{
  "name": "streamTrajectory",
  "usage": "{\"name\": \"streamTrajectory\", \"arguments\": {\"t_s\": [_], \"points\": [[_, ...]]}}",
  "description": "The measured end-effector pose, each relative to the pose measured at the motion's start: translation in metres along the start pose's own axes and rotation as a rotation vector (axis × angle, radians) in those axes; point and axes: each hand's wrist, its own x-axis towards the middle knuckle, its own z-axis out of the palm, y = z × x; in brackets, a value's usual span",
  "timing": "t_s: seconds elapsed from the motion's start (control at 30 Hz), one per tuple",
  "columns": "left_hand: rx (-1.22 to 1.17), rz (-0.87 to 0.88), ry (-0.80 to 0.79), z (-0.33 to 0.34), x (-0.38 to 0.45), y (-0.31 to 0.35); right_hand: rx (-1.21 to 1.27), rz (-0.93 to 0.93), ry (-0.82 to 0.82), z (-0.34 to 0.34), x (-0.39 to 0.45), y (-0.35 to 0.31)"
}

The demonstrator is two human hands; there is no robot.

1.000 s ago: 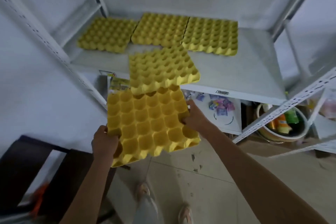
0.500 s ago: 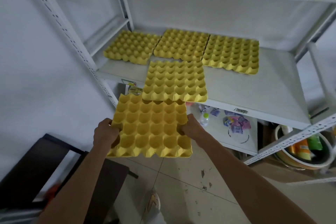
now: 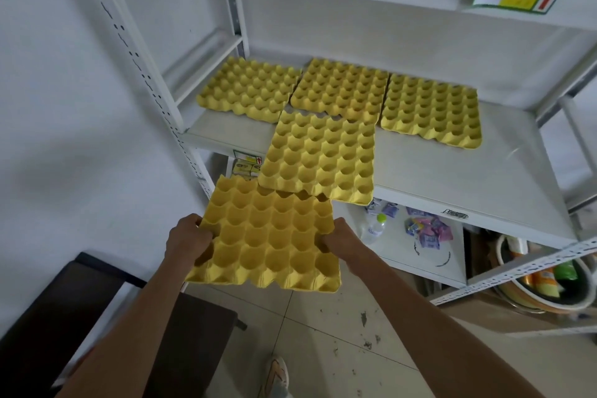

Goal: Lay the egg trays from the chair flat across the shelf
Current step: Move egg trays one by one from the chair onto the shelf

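L hand (image 3: 187,241) + R hand (image 3: 342,241) fingers clamped on side edges of held egg tray (image 3: 265,242) | tray in air, just below shelf (image 3: 452,184) front | 4 trays flat on shelf

We see five yellow egg trays. Four lie on the white shelf (image 3: 452,178): three in a back row, the left one (image 3: 250,89), the middle one (image 3: 339,89) and the right one (image 3: 431,110), and one in front (image 3: 318,158). The fifth tray (image 3: 268,236) is in the air, gripped by two hands, the left hand (image 3: 187,241) and the right hand (image 3: 340,241). We count one dark chair (image 3: 106,317), one clear bottle (image 3: 373,228) and one shoe (image 3: 277,375).
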Motion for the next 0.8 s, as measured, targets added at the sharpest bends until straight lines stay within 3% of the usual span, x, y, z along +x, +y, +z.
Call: {"name": "streamTrajectory", "arguments": {"t_s": [0.4, 0.57, 0.7, 0.8], "points": [[-0.008, -0.027, -0.089, -0.005, 0.003, -0.019, 0.078, 0.012, 0.035, 0.014, -0.012, -0.001], [-0.062, -0.111, -0.053, -0.014, -0.054, -0.046, 0.042, -0.005, -0.039, 0.025, -0.039, 0.011], [-0.073, -0.130, -0.028, -0.045, -0.122, -0.068, 0.045, -0.137, -0.154, 0.034, -0.083, 0.031], [-0.002, -0.101, 0.038, -0.073, -0.163, -0.050, 0.149, -0.128, -0.135, 0.027, -0.118, 0.057]]}}
